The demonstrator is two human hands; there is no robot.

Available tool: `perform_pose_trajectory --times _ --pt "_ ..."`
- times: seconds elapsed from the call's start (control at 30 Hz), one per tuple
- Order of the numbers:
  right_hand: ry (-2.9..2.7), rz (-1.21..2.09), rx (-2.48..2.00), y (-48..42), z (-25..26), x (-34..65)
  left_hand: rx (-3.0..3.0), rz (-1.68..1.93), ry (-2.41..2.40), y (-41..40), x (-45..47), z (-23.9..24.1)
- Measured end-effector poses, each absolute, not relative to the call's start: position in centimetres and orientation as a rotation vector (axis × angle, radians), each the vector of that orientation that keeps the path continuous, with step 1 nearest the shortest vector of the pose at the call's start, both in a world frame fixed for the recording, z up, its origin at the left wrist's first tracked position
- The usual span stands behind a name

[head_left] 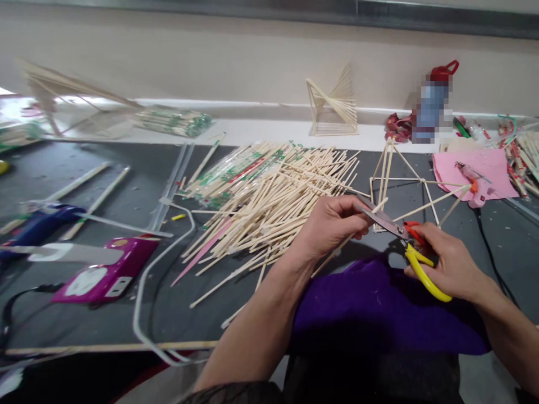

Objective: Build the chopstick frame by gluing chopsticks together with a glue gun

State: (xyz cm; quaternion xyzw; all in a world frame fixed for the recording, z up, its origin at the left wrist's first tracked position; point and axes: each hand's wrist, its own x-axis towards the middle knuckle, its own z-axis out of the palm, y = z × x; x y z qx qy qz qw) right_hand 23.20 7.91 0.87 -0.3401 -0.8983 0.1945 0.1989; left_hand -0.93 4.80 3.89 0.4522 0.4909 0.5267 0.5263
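My right hand is closed around hand cutters with yellow and red handles. Their long grey metal blades reach left to the fingertips of my left hand. A thin wooden stick shows at the blades, and my left hand is pinched shut on it; the grip is partly hidden by the fingers. Just behind the hands stands an open frame of glued sticks. To the left of my left hand lies a large loose pile of wooden sticks.
Purple cloth lies at the front edge under my forearms. A pink glue gun rests on pink paper. At left are a blue glue gun, a magenta power strip and a white cable. A twisted stick model and a bottle stand behind.
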Motion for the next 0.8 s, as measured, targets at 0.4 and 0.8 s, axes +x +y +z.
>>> perform_pose_trajectory --times 0.4,0.8 --pt "-2.515 0.609 -1.055 7.79 0.77 22.73 1.050 1.243 1.161 4.81 -0.88 3.59" --pt "-2.455 0.578 -0.989 7.81 0.42 22.93 0.955 1.223 1.103 4.58 -0.48 3.63"
